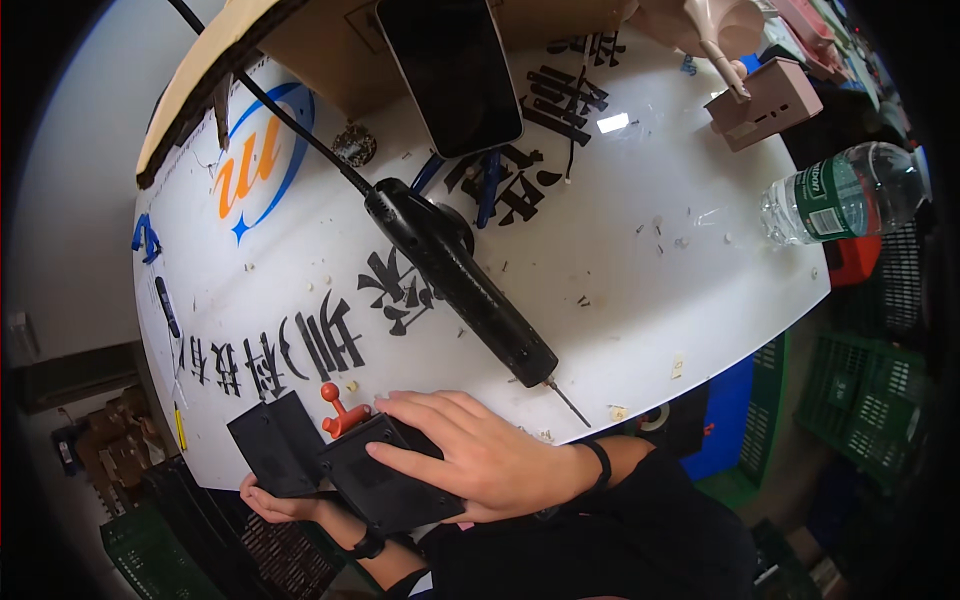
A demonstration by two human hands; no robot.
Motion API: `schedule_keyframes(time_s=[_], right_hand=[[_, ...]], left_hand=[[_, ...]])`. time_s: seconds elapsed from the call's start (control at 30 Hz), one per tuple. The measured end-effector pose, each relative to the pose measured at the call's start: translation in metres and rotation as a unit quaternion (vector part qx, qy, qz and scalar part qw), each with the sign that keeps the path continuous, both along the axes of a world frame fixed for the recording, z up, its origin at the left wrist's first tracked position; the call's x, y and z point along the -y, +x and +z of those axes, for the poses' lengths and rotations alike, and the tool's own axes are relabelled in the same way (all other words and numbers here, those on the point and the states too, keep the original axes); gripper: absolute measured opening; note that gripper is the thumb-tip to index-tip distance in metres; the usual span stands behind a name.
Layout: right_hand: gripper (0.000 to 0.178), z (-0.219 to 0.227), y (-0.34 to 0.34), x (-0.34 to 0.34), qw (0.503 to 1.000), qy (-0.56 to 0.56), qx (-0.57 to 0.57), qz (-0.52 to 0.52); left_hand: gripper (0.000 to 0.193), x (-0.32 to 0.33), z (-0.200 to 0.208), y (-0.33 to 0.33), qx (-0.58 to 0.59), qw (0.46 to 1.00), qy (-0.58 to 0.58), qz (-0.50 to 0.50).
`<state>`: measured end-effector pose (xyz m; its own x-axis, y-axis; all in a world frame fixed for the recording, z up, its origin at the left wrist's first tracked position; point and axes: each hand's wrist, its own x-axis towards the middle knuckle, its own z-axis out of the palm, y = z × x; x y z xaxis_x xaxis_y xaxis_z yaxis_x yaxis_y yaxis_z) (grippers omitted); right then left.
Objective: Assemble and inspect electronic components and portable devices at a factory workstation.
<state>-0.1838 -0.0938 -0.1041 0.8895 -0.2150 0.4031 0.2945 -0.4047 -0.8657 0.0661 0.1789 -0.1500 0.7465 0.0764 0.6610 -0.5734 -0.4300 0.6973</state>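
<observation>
Two black plastic boxes are held side by side at the table's near edge. My left hand (280, 505) is closed around the lower edge of the left black box (277, 448), with part of its fingers hidden beneath it. Over the right black box (385, 480) lies my right hand (490, 450), gripping it with fingers spread across its top face. An orange-red crank-shaped part (345, 412) with a ball end stands out from behind the right box. Beyond my hands, a black electric screwdriver (460, 280) lies on the table, its bit pointing to the near right.
A phone (452, 75) leans by a cardboard box (320, 60), near blue-handled pliers (487, 188). Loose screws (583, 300) dot the white table (640, 350). A water bottle (845, 195) lies at the right, below a pink box (765, 103). Green crates (865, 395) stand beyond the edge.
</observation>
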Motion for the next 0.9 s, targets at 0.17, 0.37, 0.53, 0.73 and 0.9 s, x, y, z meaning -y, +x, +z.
schedule_keyframes(time_s=[0.17, 0.37, 0.53, 0.73, 0.9], right_hand=[[0.104, -0.001, -0.003, -0.005, 1.0, 0.002, 0.018, -0.022], [0.096, -0.004, 0.0, -0.004, 0.999, -0.002, 0.012, -0.037], [0.094, 0.003, -0.001, -0.009, 0.999, -0.037, -0.004, -0.032], [0.092, 0.046, -0.023, -0.012, 0.999, 0.005, -0.018, -0.04], [0.066, 0.094, -0.036, 0.02, 0.981, 0.007, -0.091, -0.169]], left_hand=[[0.033, -0.003, 0.0, 0.002, 0.016, 1.0, 0.0, -0.01], [0.033, -0.004, -0.01, 0.006, 0.006, 1.0, -0.019, -0.017], [0.03, -0.011, -0.009, 0.009, 0.049, 0.998, -0.024, -0.026], [0.027, 0.001, -0.002, -0.002, 0.028, 0.997, -0.023, -0.065], [0.023, 0.004, 0.002, -0.003, 0.029, 0.991, -0.091, -0.098]])
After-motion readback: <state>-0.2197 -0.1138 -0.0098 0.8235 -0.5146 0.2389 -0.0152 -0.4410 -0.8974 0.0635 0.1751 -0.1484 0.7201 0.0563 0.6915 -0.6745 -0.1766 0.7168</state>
